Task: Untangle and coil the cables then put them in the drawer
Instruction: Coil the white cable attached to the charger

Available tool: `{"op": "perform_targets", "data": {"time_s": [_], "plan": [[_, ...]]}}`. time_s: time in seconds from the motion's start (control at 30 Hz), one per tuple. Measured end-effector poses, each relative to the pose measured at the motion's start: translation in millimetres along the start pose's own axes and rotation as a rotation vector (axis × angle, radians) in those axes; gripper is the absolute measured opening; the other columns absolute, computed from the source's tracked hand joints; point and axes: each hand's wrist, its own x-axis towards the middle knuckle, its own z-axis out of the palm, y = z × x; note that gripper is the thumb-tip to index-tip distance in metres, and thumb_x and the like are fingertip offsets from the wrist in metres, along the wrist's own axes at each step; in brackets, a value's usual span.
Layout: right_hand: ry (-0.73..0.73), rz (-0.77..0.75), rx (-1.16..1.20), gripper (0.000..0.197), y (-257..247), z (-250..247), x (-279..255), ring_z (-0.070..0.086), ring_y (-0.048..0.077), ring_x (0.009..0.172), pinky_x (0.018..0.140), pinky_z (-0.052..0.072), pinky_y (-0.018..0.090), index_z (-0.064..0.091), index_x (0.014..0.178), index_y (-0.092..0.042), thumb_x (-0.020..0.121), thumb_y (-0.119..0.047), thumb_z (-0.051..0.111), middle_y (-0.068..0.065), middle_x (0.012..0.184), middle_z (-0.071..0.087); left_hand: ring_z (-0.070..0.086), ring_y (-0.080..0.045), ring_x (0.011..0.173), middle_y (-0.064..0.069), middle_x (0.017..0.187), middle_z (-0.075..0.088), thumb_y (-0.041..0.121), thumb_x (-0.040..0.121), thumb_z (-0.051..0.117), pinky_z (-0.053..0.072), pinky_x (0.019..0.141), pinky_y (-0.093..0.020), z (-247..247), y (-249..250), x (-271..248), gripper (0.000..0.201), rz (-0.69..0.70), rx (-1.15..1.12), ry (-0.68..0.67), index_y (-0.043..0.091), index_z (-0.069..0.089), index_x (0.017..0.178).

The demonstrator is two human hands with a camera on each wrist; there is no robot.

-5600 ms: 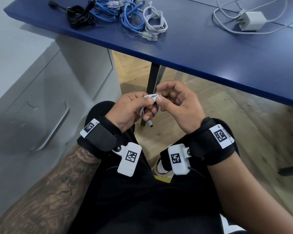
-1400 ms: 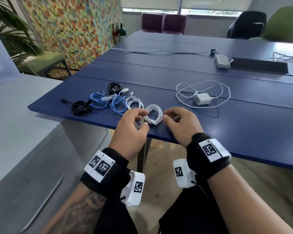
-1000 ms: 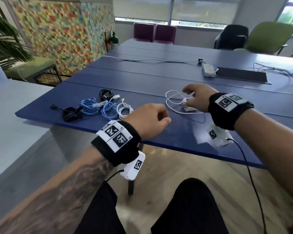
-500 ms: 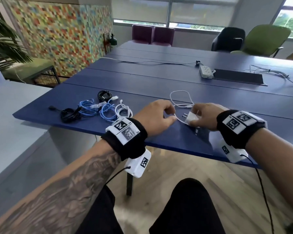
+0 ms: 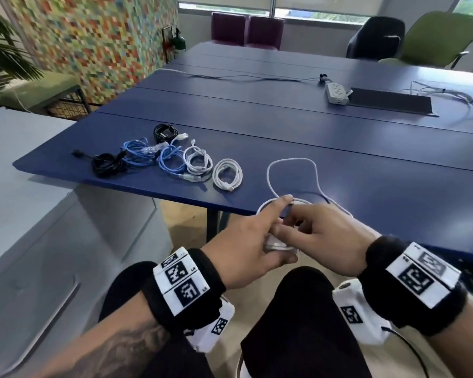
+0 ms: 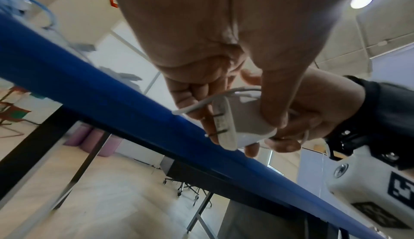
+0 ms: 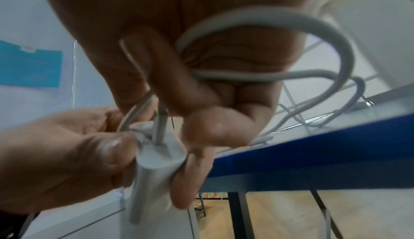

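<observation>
- Your left hand [image 5: 246, 241] grips the white charger block [image 6: 241, 124] just off the near edge of the blue table [image 5: 339, 170], thumb and curled fingers closed around its body, the two prongs showing past the fingers.
- Your right hand [image 5: 325, 241] meets it from 3 o'clock, fingers curled around the charger's white cable [image 7: 268, 76] where it leaves the block.
- The rest of that cable lies in a loose loop [image 5: 292, 170] on the table at 12 o'clock from your hands.
- At 10 o'clock the coiled cables sit in a row on the table: a white coil [image 5: 227, 174] nearest, another white one [image 5: 198, 160], two blue coils [image 5: 148, 154] and two black ones [image 5: 107, 165].
- The grey drawer unit [image 5: 52, 255] stands at 9 o'clock, closed.
</observation>
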Motion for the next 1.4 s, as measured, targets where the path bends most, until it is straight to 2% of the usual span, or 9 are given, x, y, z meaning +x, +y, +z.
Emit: {"op": "perform_targets", "data": {"time_s": [0.13, 0.37, 0.57, 0.7, 0.8, 0.97, 1.17, 1.3, 1.4], "plan": [[-0.04, -0.049, 0.054, 0.033, -11.1, 19.6, -16.0, 0.054, 0.002, 0.059, 0.054, 0.041, 0.017, 0.058, 0.081, -0.029, 0.084, -0.062, 0.061, -0.008, 0.069, 0.064, 0.064, -0.004, 0.102, 0.013, 0.108, 0.069, 0.037, 0.082, 0.069, 0.051, 0.093, -0.035, 1.0, -14.6, -33.7, 0.066, -0.058, -0.109, -0.01, 0.03, 0.042, 0.142], [-0.101, -0.164, 0.09, 0.026, -17.8, 44.5, -21.6, 0.059, 0.003, 0.073, 0.061, 0.046, 0.02, 0.065, 0.085, -0.031, 0.083, -0.057, 0.066, -0.012, 0.075, 0.065, 0.062, -0.017, 0.112, 0.0, 0.119, 0.067, 0.028, 0.091, 0.06, 0.047, 0.101, -0.042, 5.3, -45.4, -72.5, 0.042, -0.196, -0.478, -0.034, 0.015, 0.056, 0.131], [-0.107, -0.203, 0.258, 0.007, -12.4, 79.5, -4.0, 0.061, 0.0, 0.076, 0.069, 0.045, 0.016, 0.074, 0.092, -0.03, 0.091, -0.029, 0.067, -0.016, 0.078, 0.067, 0.069, -0.036, 0.082, -0.019, 0.1, 0.069, 0.025, 0.079, 0.072, 0.054, 0.067, -0.05, 5.3, -66.9, -89.1, 0.053, -0.395, -0.861, -0.066, -0.005, 0.048, 0.116], [-0.075, -0.237, 0.405, 0.008, -19.0, 103.5, 5.8, 0.065, 0.005, 0.081, 0.075, 0.051, 0.019, 0.073, 0.092, -0.023, 0.088, -0.016, 0.071, -0.01, 0.083, 0.07, 0.065, -0.03, 0.068, -0.023, 0.09, 0.066, 0.052, 0.078, 0.072, 0.048, 0.043, -0.026, 1.3, -77.8, -90.4, 0.066, -0.447, -1.032, -0.099, -0.002, 0.055, 0.112], [-0.101, -0.221, 0.491, 0.012, -23.8, 123.3, 9.8, 0.066, 0.011, 0.078, 0.076, 0.054, 0.024, 0.07, 0.088, -0.017, 0.085, -0.005, 0.068, -0.004, 0.081, 0.071, 0.06, -0.023, 0.062, -0.015, 0.076, 0.066, 0.053, 0.088, 0.055, 0.048, 0.052, -0.026, -3.8, -87.7, -92.6, 0.05, -0.48, -0.872, -0.013, 0.006, 0.071, 0.088], [0.015, -0.199, 0.487, 0.01, -26.7, 147.6, 16.8, 0.061, 0.009, 0.08, 0.075, 0.05, 0.025, 0.067, 0.083, -0.017, 0.082, -0.008, 0.072, -0.003, 0.083, 0.067, 0.06, -0.012, 0.073, -0.011, 0.08, 0.065, 0.023, 0.097, 0.053, 0.048, 0.069, -0.018, -9.2, -102.6, -100.0, 0.039, -0.451, -0.647, 0.077, -0.013, 0.065, 0.096], [0.165, -0.178, 0.648, 0.013, -16.5, 144.1, 22.8, 0.064, 0.013, 0.096, 0.092, 0.048, 0.028, 0.063, 0.083, -0.017, 0.084, -0.005, 0.069, -0.007, 0.093, 0.068, 0.057, -0.014, 0.074, -0.018, 0.087, 0.064, 0.028, 0.091, 0.058, 0.045, 0.071, -0.022, -22.5, -117.7, -105.1, 0.03, -0.513, -0.629, 0.192, -0.001, 0.064, 0.09], [0.176, -0.217, 0.75, 0.009, -6.3, 134.7, 21.4, 0.056, 0.011, 0.074, 0.074, 0.043, 0.023, 0.061, 0.078, -0.013, 0.08, -0.005, 0.063, -0.007, 0.075, 0.06, 0.066, -0.02, 0.071, -0.021, 0.087, 0.07, 0.017, 0.099, 0.05, 0.051, 0.071, -0.028, -26.0, -133.3, -105.5, 0.024, -0.542, -0.75, 0.437, 0.002, 0.062, 0.085], [-0.061, -0.169, 0.698, 0.026, -1.0, 129.1, 14.9, 0.053, 0.017, 0.065, 0.063, 0.041, 0.026, 0.071, 0.072, -0.017, 0.084, -0.037, 0.06, 0.009, 0.066, 0.056, 0.067, -0.029, 0.066, -0.018, 0.091, 0.072, 0.012, 0.101, 0.047, 0.054, 0.067, -0.037, -29.3, -139.1, -105.2, 0.019, -0.545, -0.826, 0.509, 0.005, 0.064, 0.094]]}}
